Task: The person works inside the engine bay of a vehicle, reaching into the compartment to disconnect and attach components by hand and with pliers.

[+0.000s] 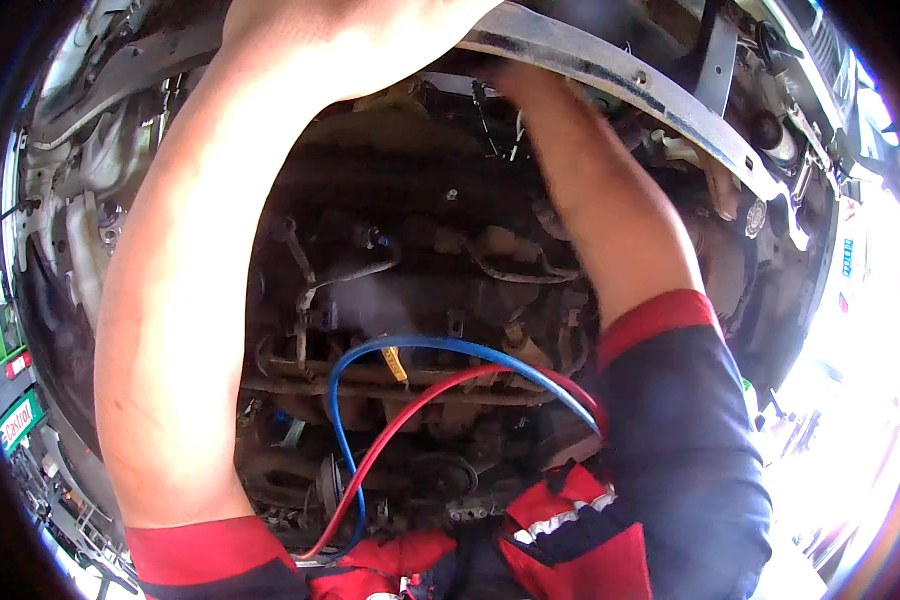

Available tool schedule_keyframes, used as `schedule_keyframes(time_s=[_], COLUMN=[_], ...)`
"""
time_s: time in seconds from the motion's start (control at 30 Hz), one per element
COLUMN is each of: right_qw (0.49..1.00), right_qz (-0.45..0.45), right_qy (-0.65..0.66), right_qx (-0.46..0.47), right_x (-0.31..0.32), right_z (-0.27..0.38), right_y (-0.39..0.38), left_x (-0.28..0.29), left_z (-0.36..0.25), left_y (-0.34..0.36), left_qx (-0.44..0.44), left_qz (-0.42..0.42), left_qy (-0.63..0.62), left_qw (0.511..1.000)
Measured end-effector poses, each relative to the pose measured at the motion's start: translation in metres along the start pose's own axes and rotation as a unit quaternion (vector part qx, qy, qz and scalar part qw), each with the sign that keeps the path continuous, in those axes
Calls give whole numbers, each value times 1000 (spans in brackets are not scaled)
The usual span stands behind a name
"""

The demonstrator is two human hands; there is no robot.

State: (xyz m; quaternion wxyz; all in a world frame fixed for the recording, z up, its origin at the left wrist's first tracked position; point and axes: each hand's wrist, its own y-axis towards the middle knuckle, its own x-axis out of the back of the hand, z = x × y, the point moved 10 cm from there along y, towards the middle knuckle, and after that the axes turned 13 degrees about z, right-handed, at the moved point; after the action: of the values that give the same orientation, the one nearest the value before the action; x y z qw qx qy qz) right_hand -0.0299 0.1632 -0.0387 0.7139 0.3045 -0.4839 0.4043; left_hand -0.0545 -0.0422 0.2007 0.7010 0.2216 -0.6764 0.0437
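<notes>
My left hand point(370, 35) reaches up to the top edge of the picture, against a curved metal crossbar point(610, 78) at the front of a vehicle's engine bay. Its fingers lie beyond the edge. Behind and below that bar is my right hand point(508, 85), blurred and in shadow, its fingers hidden. Close beside it hang thin dark wires with a light-tipped end point(515, 145). Whether either hand holds anything does not show.
A blue hose point(420, 342) and a red hose point(400, 420) arch between my forearms. Behind them are dirty pipes, brackets and a yellow tag-like piece point(395, 364). A metal upright point(717, 65) meets the crossbar at the right. Green-framed shop equipment point(5, 330) stands far left.
</notes>
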Motion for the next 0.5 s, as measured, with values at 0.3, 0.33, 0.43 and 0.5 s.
schedule_keyframes(time_s=[0.3,0.33,0.43,0.5], right_qw=[999,999,1000,1000], right_qz=[42,32,7,2], right_qy=[-24,-15,-6,-25], right_qx=[-10,-25,-11,14], right_x=[-46,-57,-42,-2], right_z=[18,23,19,3], right_y=[13,15,7,-6], left_x=[0,3,6,2], left_z=[-1,-1,-1,0], left_y=[-2,-4,-6,-2], left_qx=[9,17,27,11], left_qz=[0,-20,-39,-8], left_qy=[-15,-1,22,9], left_qw=[1000,1000,999,1000])
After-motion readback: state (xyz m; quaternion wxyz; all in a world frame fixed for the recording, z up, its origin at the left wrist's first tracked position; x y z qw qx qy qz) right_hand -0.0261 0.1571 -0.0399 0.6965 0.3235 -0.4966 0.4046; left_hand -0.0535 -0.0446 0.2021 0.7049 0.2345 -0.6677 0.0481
